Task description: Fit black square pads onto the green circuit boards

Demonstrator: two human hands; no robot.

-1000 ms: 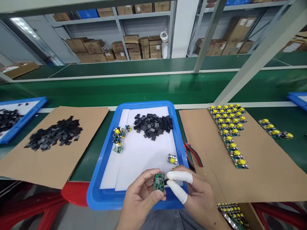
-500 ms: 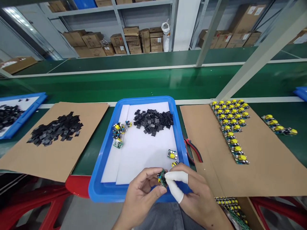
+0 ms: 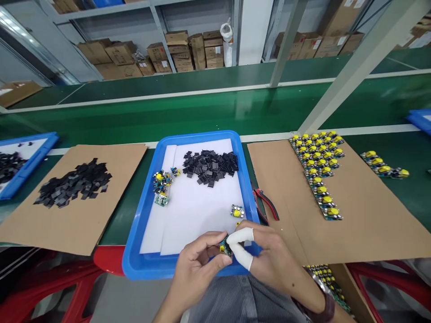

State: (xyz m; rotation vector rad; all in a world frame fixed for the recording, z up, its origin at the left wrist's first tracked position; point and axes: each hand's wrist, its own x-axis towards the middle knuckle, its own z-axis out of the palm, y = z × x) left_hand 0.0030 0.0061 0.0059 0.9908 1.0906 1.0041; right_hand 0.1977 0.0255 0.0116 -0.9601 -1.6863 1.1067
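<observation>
Above the near edge of a blue tray [image 3: 132, 251], my left hand [image 3: 198, 264] pinches a small green circuit board [image 3: 225, 246] with a yellow part on it. My right hand [image 3: 274, 253], with white finger cots on thumb and forefinger, closes on the board's right side; anything tiny between those fingertips is hidden. On the tray's white lining, black flat pieces [image 3: 210, 167] lie in a pile. Several boards [image 3: 161, 183] are heaped at the tray's left. Another board [image 3: 237, 211] lies just beyond my right hand, and one more is mostly covered by it.
Red-handled pliers [image 3: 267, 204] lie right of the tray. Rows of boards [image 3: 316, 157] stand on the right cardboard [image 3: 363, 215]. More black pieces [image 3: 74, 184] cover part of the left cardboard [image 3: 74, 233]. A slanted post [image 3: 346, 72] rises at the right. Below sits a box of boards [image 3: 330, 278].
The camera view has shifted slightly, moving the scene left and up. Both hands stay together at the board, which has turned a little between my fingers.
</observation>
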